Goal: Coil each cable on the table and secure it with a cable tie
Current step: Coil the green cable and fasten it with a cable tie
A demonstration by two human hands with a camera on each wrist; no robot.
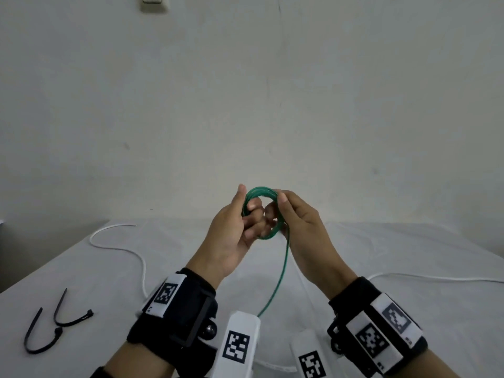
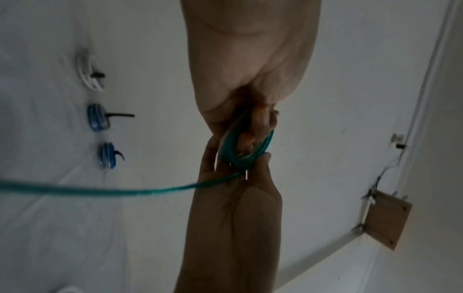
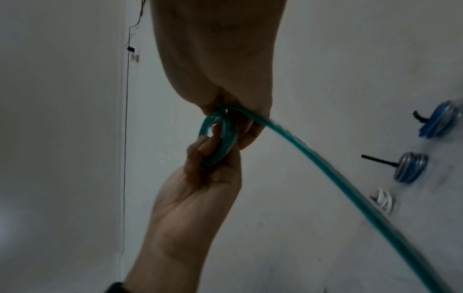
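Note:
A green cable [image 1: 262, 190] is wound into a small coil, held up above the table between both hands. My left hand [image 1: 237, 227] grips the coil's left side, with fingers through the loop. My right hand [image 1: 297, 222] pinches its right side. The loose green tail [image 1: 282, 274] hangs down toward me. In the left wrist view the coil [image 2: 260, 152] sits between my left hand [image 2: 250, 69] above and my right hand [image 2: 233, 198] below. In the right wrist view the coil [image 3: 225, 142] is held the same way. Two black cable ties [image 1: 68, 320] lie at the near left.
A loose white cable [image 1: 122, 249] snakes over the white table at left, and another white cable [image 1: 436, 278] runs along the right. A tied white coil [image 2: 90, 73] and two tied blue coils [image 2: 97, 117] lie on the table. A wall stands behind.

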